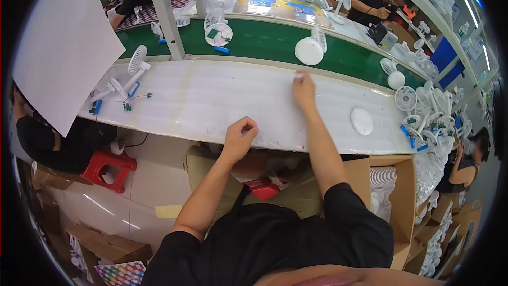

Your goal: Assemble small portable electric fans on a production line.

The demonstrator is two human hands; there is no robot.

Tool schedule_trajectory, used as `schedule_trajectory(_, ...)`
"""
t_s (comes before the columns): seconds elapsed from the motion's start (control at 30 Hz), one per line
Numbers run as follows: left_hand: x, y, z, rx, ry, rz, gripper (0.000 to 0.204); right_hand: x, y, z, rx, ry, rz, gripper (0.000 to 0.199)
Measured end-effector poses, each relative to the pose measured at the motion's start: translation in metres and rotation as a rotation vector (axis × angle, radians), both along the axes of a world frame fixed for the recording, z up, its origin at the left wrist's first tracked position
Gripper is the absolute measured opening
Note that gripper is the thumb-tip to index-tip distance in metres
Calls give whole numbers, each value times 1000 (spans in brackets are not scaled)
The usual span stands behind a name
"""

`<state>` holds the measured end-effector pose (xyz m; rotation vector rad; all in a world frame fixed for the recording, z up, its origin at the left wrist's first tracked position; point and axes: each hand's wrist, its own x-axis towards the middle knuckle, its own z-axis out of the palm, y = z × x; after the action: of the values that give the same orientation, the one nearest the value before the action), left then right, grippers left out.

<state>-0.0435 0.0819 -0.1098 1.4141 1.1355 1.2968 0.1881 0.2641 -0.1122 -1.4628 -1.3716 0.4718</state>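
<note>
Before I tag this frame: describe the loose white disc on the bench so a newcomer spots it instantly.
Start at the long white-covered workbench, just below the green conveyor belt. Look at its right part, between the right hand and the clustered white fans at its right end. The flat round white disc lies there alone; unlike those fans, it is just a bare disc.

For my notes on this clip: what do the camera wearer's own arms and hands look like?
The short sleeves are plain black, leaving both forearms uncovered. The left hand and right hand wear no gloves. I see no watch or bracelet; a ring would be too small to rule out.
</note>
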Motion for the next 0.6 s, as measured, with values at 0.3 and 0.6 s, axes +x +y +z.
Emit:
schedule_trajectory(0.3,-66,161,31,-183,-159,125,9,-29,-12,12,-89,-268,154,16)
schedule_trajectory(0.6,-161,380,7,220,772,565,33,-42,-28,5,-99,-478,84,17)
